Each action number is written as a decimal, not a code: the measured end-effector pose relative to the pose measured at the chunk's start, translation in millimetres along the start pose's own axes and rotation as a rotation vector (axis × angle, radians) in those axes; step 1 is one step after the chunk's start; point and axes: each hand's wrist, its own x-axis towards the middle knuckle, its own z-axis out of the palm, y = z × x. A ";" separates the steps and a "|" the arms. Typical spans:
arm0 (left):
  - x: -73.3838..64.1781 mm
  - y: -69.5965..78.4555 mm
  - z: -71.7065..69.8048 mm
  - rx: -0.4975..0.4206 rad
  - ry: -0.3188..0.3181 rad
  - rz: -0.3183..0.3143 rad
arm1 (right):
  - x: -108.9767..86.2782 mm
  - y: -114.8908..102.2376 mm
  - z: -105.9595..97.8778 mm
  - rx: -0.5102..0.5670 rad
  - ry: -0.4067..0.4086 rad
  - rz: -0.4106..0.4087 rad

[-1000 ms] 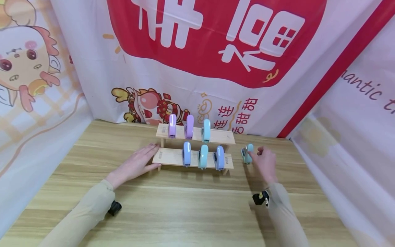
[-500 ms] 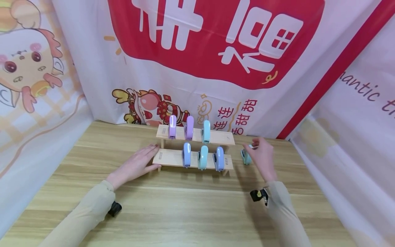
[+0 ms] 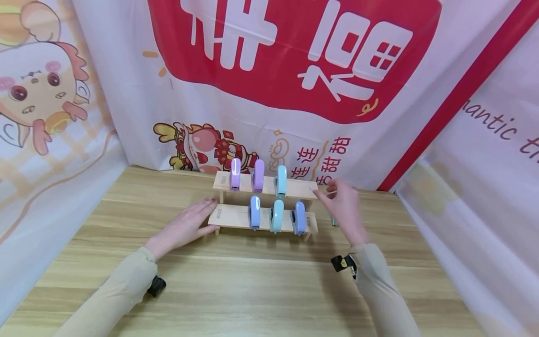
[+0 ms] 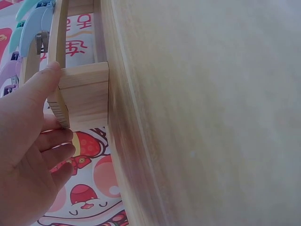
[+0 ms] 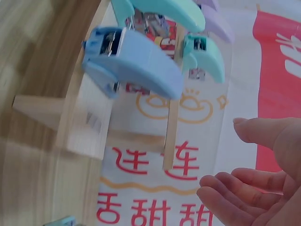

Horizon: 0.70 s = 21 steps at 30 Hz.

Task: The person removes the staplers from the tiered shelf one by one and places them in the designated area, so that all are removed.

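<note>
My left hand (image 3: 184, 229) grips the left end of the lower board of a two-step wooden rack (image 3: 230, 214); in the left wrist view its thumb lies on one board edge and fingers at the other. My right hand (image 3: 344, 210) hovers by the right end of the upper board (image 3: 301, 187), thumb and fingers apart, holding nothing. Two purple staplers (image 3: 235, 174) and a teal stapler (image 3: 281, 180) stand on the upper board. On the lower one are a blue stapler (image 3: 254, 212), a teal stapler (image 3: 276, 215) and another blue stapler (image 3: 299, 217).
Another teal stapler (image 3: 334, 221) stands on the wooden table (image 3: 252, 290) right of the rack, mostly hidden behind my right hand. A printed white and red cloth (image 3: 290, 84) hangs behind the rack, with more cloth along both sides.
My right hand has left the teal stapler on the table and moved up and left to the upper board's right end. The left hand stays on the rack.
</note>
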 end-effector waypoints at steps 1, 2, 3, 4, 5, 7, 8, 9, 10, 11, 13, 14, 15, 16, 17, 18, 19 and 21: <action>-0.3 0.2 -0.1 -0.002 0.001 0.000 | 0.5 -1.9 1.5 0.004 0.001 -0.016; -0.5 0.3 -0.1 -0.004 0.002 0.001 | 0.8 -4.2 2.8 0.011 0.000 -0.029; -0.6 0.4 -0.1 -0.007 0.002 0.001 | 1.3 -6.5 4.1 0.014 -0.003 -0.039; -0.8 0.4 0.0 -0.008 0.003 0.001 | 1.5 -9.2 5.1 0.019 -0.007 -0.047; -0.9 0.4 0.0 -0.008 0.004 0.002 | 1.7 -12.1 6.0 0.024 -0.013 -0.052; -0.7 0.1 0.3 -0.008 0.004 0.001 | 1.7 -18.1 7.5 0.028 -0.025 -0.059; -0.7 -0.1 0.5 -0.006 0.005 0.001 | 1.8 -20.8 8.5 0.026 -0.028 -0.062; -0.5 -0.3 0.6 -0.004 0.004 0.001 | 2.0 -23.4 9.6 0.022 -0.029 -0.068; -0.4 -0.5 0.7 -0.002 0.004 0.000 | 2.2 -25.9 10.9 0.022 -0.029 -0.074; -0.2 -0.7 0.7 -0.001 0.003 -0.002 | 2.4 -28.2 12.3 0.020 -0.031 -0.075; 0.0 -0.7 0.4 -0.001 0.001 -0.005 | 2.7 -31.8 15.5 0.024 -0.031 -0.091; 0.1 -0.7 0.3 0.000 0.000 -0.006 | 2.9 -33.7 17.1 0.029 -0.034 -0.098; 0.1 -0.5 0.1 -0.001 -0.001 -0.008 | 3.1 -35.5 18.5 0.031 -0.038 -0.106; 0.2 -0.5 0.0 -0.003 -0.002 -0.009 | 3.4 -37.2 20.0 0.031 -0.041 -0.112; 0.3 -0.4 0.0 -0.006 -0.003 -0.010 | 3.7 -38.9 21.3 0.031 -0.045 -0.119; 0.3 -0.3 -0.2 -0.007 -0.004 -0.011 | 4.1 -40.5 22.6 0.036 -0.052 -0.125; 0.3 -0.4 0.0 -0.007 -0.004 -0.010 | 4.5 -42.1 24.1 0.038 -0.060 -0.126; 0.4 -0.7 0.3 -0.011 -0.002 -0.009 | 5.5 -45.1 27.2 0.035 -0.075 -0.120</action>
